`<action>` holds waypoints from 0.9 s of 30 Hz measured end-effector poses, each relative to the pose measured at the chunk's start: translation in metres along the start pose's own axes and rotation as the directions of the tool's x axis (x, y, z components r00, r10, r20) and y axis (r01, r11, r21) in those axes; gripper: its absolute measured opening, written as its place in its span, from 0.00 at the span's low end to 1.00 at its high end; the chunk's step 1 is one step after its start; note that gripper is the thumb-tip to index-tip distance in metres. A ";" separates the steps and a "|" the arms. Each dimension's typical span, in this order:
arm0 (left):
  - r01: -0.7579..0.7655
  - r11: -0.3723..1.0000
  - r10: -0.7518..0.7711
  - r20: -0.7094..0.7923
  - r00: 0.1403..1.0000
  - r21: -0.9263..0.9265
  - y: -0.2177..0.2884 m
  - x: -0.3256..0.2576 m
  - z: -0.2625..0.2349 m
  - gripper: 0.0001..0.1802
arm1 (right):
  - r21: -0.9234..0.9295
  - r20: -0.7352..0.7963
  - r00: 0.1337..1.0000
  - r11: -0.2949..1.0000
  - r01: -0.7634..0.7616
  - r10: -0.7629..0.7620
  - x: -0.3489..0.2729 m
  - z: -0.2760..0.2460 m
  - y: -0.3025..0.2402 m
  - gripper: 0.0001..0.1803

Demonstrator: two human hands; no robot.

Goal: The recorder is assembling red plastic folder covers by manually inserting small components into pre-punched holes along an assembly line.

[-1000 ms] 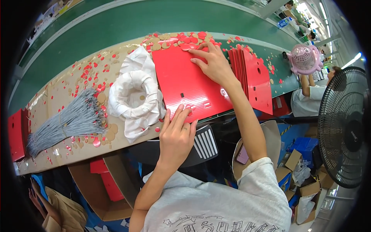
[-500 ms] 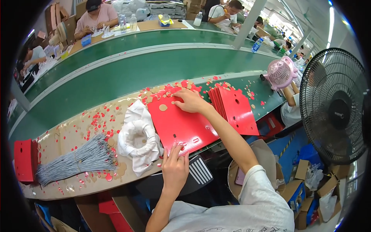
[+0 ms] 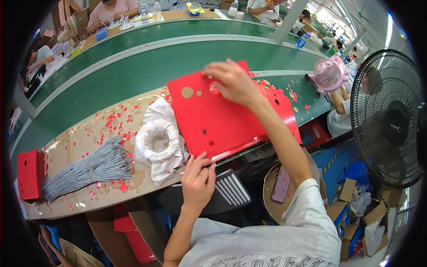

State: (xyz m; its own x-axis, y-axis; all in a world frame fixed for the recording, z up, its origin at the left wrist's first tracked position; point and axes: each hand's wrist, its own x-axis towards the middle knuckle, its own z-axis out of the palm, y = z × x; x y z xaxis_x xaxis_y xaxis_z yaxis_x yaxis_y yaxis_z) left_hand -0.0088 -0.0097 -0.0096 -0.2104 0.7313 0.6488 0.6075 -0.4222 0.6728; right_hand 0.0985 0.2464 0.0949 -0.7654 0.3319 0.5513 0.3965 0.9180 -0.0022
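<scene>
Red sheet [image 3: 218, 118] now has its far edge up off the counter [image 3: 66, 205], tilted; half a second ago it lay flatter, that edge down among the discs [image 3: 118, 118]; it sits right of the white cloth ring [image 3: 158, 144] and now overlaps more of the fanned red stack [image 3: 284, 118]; right hand [image 3: 232, 82] has moved up with the far edge; its fingers are bent at that edge, gap to the thumb narrow, cannot tell if they pinch the sheet or only press it; left hand [image 3: 197, 180] is at the near left corner, as before, but lower on it, fingers bent and close together, fingertips at the edge; cannot tell if they grip; two dark holes now show clear above the left hand; tan round spot [image 3: 187, 92] with a smaller one beside it was there half a second ago, but not a second ago; grey bundle [image 3: 89, 169] and red block [image 3: 30, 175] unmoved at the left end; phone [image 3: 281, 184] below the right forearm shows almost whole now, was mostly hidden by the sleeve; pink fan [image 3: 329, 74] and black fan [image 3: 387, 118] stand to the right
</scene>
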 end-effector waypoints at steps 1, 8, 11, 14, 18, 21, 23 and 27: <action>0.047 0.998 -0.047 -0.009 0.999 -0.051 0.007 -0.001 -0.007 0.06 | -0.020 -0.101 0.995 1.000 -0.003 0.001 0.006 -0.017 0.000 0.19; 0.339 0.938 -0.335 0.055 0.940 -0.071 0.016 -0.008 -0.034 0.10 | -0.161 -0.256 0.946 0.956 -0.244 0.199 -0.022 -0.103 0.122 0.18; 0.333 0.942 -0.329 0.078 0.941 -0.047 0.013 -0.003 -0.024 0.12 | -0.034 -0.082 0.921 0.922 -0.386 0.382 -0.098 -0.105 0.171 0.19; 0.367 0.930 -0.362 0.098 0.927 -0.036 0.019 0.003 -0.015 0.15 | 0.065 0.092 0.847 0.845 -0.530 0.524 -0.162 -0.084 0.165 0.24; 0.397 0.918 -0.393 0.105 0.913 -0.016 0.021 0.005 -0.015 0.20 | 0.127 0.182 0.758 0.749 -0.650 0.627 -0.186 -0.057 0.144 0.28; 0.406 0.914 -0.403 0.120 0.907 -0.002 0.019 0.006 -0.013 0.21 | 0.193 0.210 0.742 0.717 -0.670 0.637 -0.197 -0.043 0.141 0.28; 0.410 0.912 -0.408 0.117 0.905 0.012 0.017 0.008 -0.009 0.22 | 0.144 0.248 0.703 0.692 -0.707 0.666 -0.204 -0.046 0.147 0.28; 0.427 0.899 -0.436 0.125 0.891 0.092 0.019 0.017 -0.006 0.22 | -0.008 -0.061 0.848 0.849 -0.528 0.527 -0.192 -0.049 0.121 0.24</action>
State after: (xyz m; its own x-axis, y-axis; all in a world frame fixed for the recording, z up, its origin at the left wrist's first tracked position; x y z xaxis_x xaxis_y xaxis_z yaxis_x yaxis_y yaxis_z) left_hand -0.0051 -0.0091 0.0164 -0.3571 0.9026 0.2405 0.5273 -0.0177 0.8495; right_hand 0.3185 0.2835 0.0301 -0.4091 0.7516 0.5174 0.7452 0.6025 -0.2859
